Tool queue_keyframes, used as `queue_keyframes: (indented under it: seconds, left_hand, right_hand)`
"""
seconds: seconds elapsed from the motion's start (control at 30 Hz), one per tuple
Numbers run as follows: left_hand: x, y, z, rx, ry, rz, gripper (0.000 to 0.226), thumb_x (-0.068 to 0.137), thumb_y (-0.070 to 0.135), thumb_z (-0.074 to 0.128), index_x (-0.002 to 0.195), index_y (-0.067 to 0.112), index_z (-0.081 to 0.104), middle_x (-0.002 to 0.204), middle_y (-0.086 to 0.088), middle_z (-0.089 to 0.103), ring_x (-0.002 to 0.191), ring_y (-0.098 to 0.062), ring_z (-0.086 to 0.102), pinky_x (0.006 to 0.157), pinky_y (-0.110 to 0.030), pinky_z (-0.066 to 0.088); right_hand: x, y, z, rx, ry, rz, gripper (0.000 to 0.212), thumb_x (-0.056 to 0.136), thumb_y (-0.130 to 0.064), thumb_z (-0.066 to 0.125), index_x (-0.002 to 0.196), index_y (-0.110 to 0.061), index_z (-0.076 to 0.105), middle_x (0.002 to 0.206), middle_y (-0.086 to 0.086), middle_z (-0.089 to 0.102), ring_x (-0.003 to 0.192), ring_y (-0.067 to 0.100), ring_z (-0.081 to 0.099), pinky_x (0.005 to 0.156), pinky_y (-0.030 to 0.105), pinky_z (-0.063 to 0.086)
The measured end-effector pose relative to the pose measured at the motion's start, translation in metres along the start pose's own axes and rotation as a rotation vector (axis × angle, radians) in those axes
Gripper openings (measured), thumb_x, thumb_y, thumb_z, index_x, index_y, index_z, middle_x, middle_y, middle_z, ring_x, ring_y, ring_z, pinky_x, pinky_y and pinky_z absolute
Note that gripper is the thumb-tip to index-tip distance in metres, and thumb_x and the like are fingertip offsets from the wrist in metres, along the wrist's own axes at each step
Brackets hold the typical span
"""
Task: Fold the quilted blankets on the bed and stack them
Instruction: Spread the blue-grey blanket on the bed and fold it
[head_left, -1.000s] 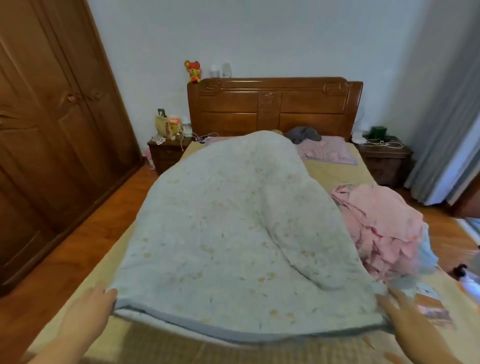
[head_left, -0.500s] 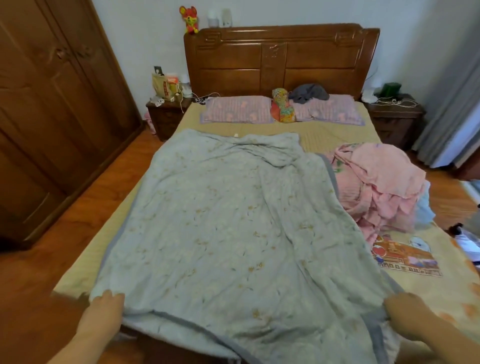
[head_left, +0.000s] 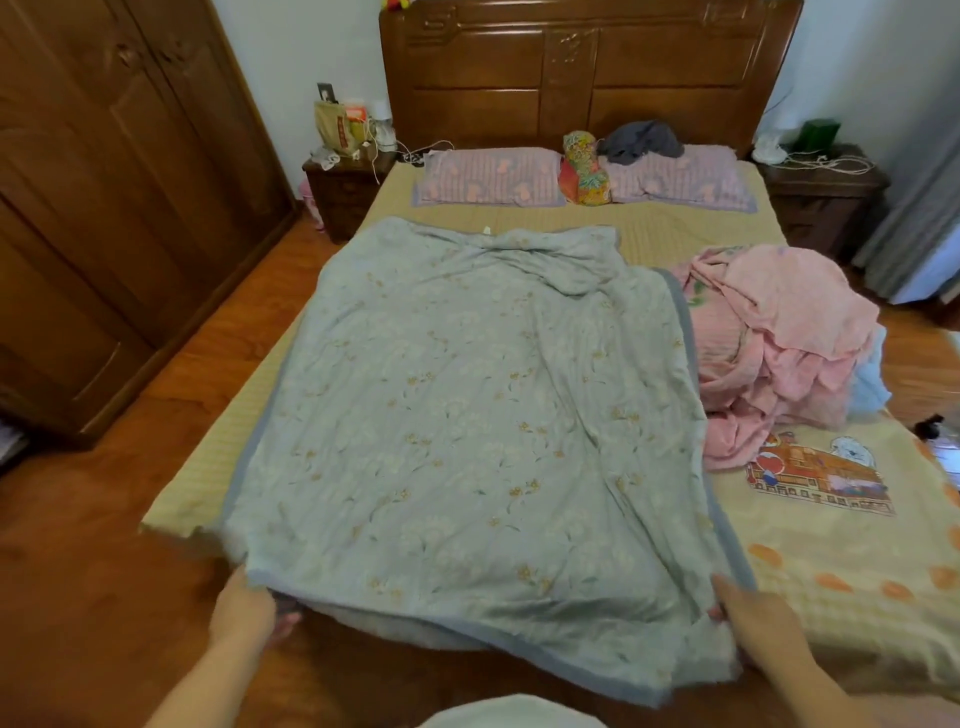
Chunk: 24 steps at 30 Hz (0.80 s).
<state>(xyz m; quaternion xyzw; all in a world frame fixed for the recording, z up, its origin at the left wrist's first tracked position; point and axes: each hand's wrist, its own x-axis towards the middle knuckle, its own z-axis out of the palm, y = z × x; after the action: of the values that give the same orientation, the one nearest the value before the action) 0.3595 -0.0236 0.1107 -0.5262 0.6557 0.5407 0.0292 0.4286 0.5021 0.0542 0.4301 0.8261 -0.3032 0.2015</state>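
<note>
A pale blue-green quilted blanket (head_left: 467, 415) with a small flower print lies spread down the middle of the bed, wrinkled, its near edge hanging over the foot. My left hand (head_left: 244, 608) grips its near left corner. My right hand (head_left: 748, 618) grips its near right corner. A crumpled pink blanket (head_left: 779, 343) is heaped on the right side of the bed, with a bit of light blue cloth (head_left: 870, 384) under it. A yellow blanket with a cartoon train print (head_left: 852, 561) lies flat at the near right.
Two pink pillows (head_left: 488, 176) and a colourful bundle (head_left: 582, 171) sit by the wooden headboard (head_left: 587, 67). Nightstands (head_left: 343, 192) flank the bed. A tall wooden wardrobe (head_left: 104, 208) stands on the left across a strip of wooden floor (head_left: 104, 571). A curtain (head_left: 919, 218) hangs at the right.
The blue-green blanket, billowing high a second ago, has settled flat on the bed. Both hands kept hold of its near corners and came down towards the foot of the bed.
</note>
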Motion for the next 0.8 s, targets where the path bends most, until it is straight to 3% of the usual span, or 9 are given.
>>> queue_keyframes:
  seconds: [0.07,0.17,0.23,0.3,0.37,0.47,0.6,0.7,0.8]
  left_hand:
    - [0.000,-0.011,-0.007,-0.109,0.004,0.015,0.028,0.107,0.007,0.044,0.130,0.006,0.061,0.116,-0.016,0.067,0.099,-0.040,0.066,0.090,-0.052,0.056]
    - [0.010,-0.027,-0.028,-0.162,0.136,-0.009,0.035,0.102,-0.002,0.048,0.132,0.006,0.063,0.127,-0.017,0.064,0.091,-0.036,0.063,0.086,-0.044,0.053]
    - [0.010,-0.025,-0.041,-0.118,0.201,0.036,0.047,0.096,-0.009,0.047,0.134,0.012,0.064,0.119,-0.017,0.064,0.077,-0.036,0.058,0.074,-0.038,0.047]
    - [0.013,-0.022,-0.054,-0.119,0.190,0.101,0.058,0.092,-0.012,0.045,0.138,0.019,0.063,0.112,-0.013,0.063,0.066,-0.032,0.051,0.062,-0.035,0.041]
    - [0.016,-0.016,-0.065,-0.163,0.184,0.205,0.050,0.095,-0.005,0.051,0.132,0.023,0.067,0.105,-0.006,0.059,0.064,-0.024,0.047,0.060,-0.032,0.041]
    - [0.007,-0.002,-0.072,-0.205,0.110,0.401,0.036,0.098,0.008,0.063,0.125,0.031,0.069,0.127,0.005,0.063,0.110,-0.018,0.061,0.093,-0.038,0.052]
    - [-0.007,0.015,-0.069,-0.466,-0.190,0.428,0.095,0.091,-0.008,0.066,0.152,0.053,0.027,0.160,0.018,0.034,0.138,-0.010,0.044,0.106,-0.041,0.045]
    - [-0.011,0.026,-0.061,-0.634,-0.359,0.290,0.096,0.087,-0.013,0.067,0.155,0.045,0.030,0.148,0.005,0.052,0.127,-0.021,0.059,0.102,-0.048,0.051]
    - [-0.007,0.036,-0.056,-0.645,-0.452,0.210,0.093,0.086,-0.014,0.068,0.154,0.039,0.033,0.141,0.001,0.057,0.123,-0.024,0.061,0.105,-0.052,0.050]
  right_hand:
    - [-0.020,-0.006,0.000,0.090,0.111,0.049,0.015,0.090,-0.014,0.062,0.083,-0.006,0.073,0.084,0.020,0.068,0.081,0.036,0.064,0.066,0.036,0.043]
    - [-0.045,-0.030,-0.011,0.303,0.342,0.171,0.057,0.085,0.006,0.056,0.140,-0.007,0.049,0.114,0.028,0.062,0.099,0.045,0.060,0.083,0.048,0.051]
    - [-0.070,-0.059,-0.008,0.434,0.436,0.177,0.072,0.087,0.006,0.056,0.152,-0.013,0.031,0.133,0.028,0.054,0.117,0.049,0.055,0.093,0.054,0.048]
    - [-0.101,-0.100,0.003,0.500,0.419,0.038,0.058,0.090,0.003,0.055,0.145,-0.013,0.042,0.128,0.025,0.058,0.116,0.046,0.056,0.091,0.052,0.048]
    - [-0.132,-0.142,0.023,0.475,0.247,-0.158,0.013,0.090,-0.001,0.057,0.102,-0.006,0.061,0.088,0.018,0.060,0.086,0.037,0.060,0.069,0.049,0.045]
    - [-0.173,-0.192,0.059,0.423,0.011,-0.446,0.033,0.092,-0.006,0.063,0.067,0.000,0.043,0.059,0.008,0.038,0.057,0.019,0.039,0.056,0.039,0.029]
    - [-0.213,-0.228,0.088,0.585,-0.097,-0.455,0.016,0.097,-0.013,0.061,0.090,0.002,0.063,0.080,0.026,0.056,0.067,0.021,0.050,0.060,0.037,0.040]
    - [-0.221,-0.225,0.099,0.614,-0.146,-0.312,0.015,0.095,-0.005,0.059,0.106,-0.009,0.068,0.086,0.014,0.063,0.073,0.023,0.058,0.058,0.033,0.048]
    - [-0.228,-0.215,0.102,0.709,-0.098,-0.204,0.022,0.093,-0.004,0.064,0.113,-0.012,0.068,0.095,0.013,0.068,0.086,0.031,0.066,0.072,0.048,0.058]
